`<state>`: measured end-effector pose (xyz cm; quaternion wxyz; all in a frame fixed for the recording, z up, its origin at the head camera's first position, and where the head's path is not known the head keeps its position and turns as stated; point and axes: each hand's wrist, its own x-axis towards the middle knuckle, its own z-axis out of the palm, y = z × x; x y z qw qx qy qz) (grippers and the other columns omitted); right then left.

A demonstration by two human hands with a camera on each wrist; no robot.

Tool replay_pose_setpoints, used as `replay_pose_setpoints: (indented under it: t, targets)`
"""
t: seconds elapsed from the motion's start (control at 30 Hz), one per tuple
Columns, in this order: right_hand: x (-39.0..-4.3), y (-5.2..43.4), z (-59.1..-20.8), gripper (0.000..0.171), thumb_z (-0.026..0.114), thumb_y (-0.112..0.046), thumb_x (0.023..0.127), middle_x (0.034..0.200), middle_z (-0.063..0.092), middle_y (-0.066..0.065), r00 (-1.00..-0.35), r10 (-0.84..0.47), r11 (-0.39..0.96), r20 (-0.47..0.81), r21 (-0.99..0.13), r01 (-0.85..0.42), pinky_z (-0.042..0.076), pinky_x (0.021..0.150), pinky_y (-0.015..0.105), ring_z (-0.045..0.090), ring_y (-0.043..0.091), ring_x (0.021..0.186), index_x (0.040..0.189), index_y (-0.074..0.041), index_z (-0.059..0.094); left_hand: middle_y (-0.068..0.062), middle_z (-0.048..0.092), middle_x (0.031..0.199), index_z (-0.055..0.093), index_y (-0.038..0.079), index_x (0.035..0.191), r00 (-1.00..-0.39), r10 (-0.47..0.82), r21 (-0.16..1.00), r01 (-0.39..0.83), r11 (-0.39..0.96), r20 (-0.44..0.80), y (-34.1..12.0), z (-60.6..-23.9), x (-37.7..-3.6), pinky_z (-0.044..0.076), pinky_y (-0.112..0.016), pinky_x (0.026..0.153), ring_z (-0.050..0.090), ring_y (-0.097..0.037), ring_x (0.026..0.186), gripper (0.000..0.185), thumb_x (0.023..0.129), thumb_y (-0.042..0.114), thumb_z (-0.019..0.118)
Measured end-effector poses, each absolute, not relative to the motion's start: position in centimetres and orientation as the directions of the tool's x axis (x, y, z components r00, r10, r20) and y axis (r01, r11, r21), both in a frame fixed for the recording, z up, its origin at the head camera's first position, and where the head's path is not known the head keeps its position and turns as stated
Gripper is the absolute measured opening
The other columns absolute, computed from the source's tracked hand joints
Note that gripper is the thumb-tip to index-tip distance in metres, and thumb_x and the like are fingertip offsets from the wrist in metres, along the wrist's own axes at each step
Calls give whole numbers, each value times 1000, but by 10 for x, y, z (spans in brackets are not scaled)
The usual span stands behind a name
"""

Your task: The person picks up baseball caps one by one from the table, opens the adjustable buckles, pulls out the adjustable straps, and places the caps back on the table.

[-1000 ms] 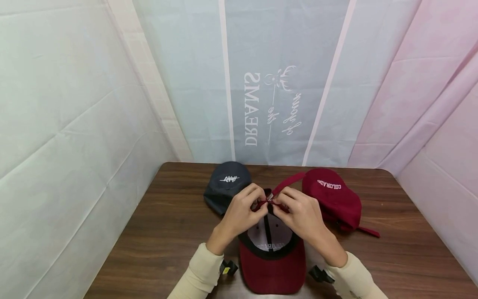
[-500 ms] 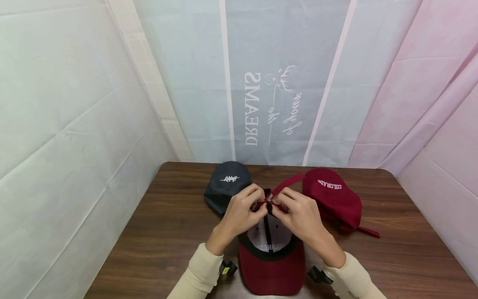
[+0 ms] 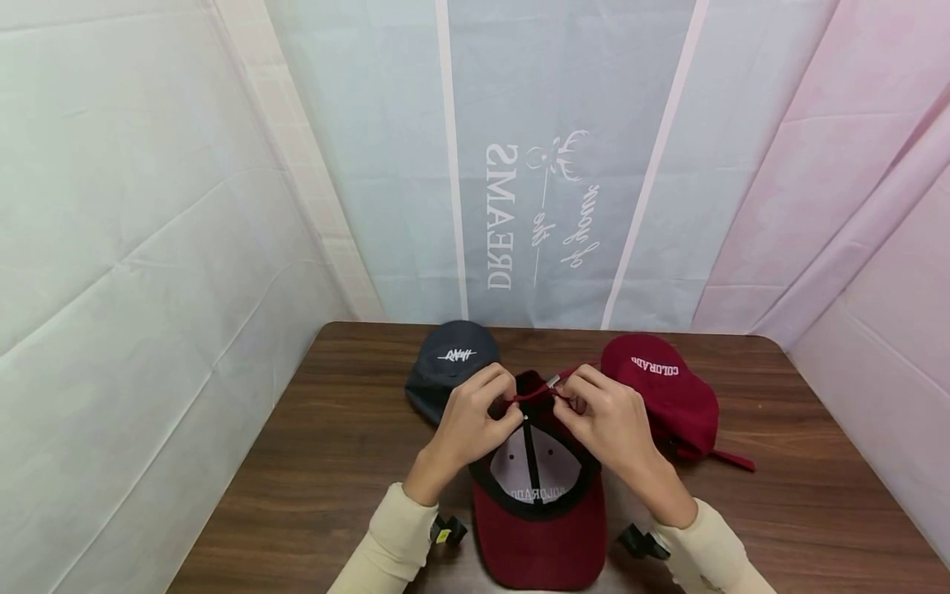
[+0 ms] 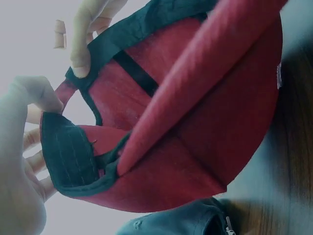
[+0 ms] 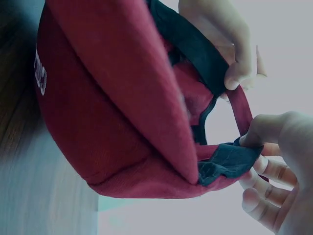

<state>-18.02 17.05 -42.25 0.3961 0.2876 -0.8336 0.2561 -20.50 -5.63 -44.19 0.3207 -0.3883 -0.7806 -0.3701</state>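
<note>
With the cap [image 3: 540,532] pinched in each grip, left hand [image 3: 473,414] and right hand [image 3: 612,419] have been parted, the strap [image 5: 239,110] apparently lengthened.

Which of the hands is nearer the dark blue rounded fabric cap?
Left. The left hand is just in front of the dark blue cap; the right hand is farther off to its right.

The left forearm [image 3: 382,557] and right forearm [image 3: 712,553], both wearing cream sleeves [image 3: 406,516], are slanting inward over the table [image 3: 312,462], pointing toward its far edge. The left hand [image 3: 478,412] is pinching between thumb and bent fingers. The right hand [image 3: 609,417] is pinching likewise, its remaining fingers curling loosely. The fingertips are facing each other across a narrow gap.
</note>
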Motion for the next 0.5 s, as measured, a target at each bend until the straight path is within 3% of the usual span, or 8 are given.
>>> replay_pose_setpoints:
  t: [0.33, 0.5]
  targets:
    - [-181, 172, -422, 25, 86, -1, 76, 78, 62, -10, -511, -282, 701, 812, -189, -687, 36, 49, 15, 47, -2, 57, 80, -20, 71, 1, 60, 94, 58, 13, 95, -542, 385, 364, 818, 446, 747, -56, -441, -205, 37, -18, 70, 52, -19, 79, 23, 82, -2, 70]
    - [-180, 171, -422, 24, 86, -1, 76, 79, 63, -9, -514, -281, 698, 811, -196, -689, 38, 49, 16, 49, 0, 56, 82, -20, 72, 1, 62, 95, 62, 12, 100, -533, 393, 347, 822, 452, 749, -53, -439, -206, 40, -21, 71, 52, -17, 82, 23, 84, 1, 74]
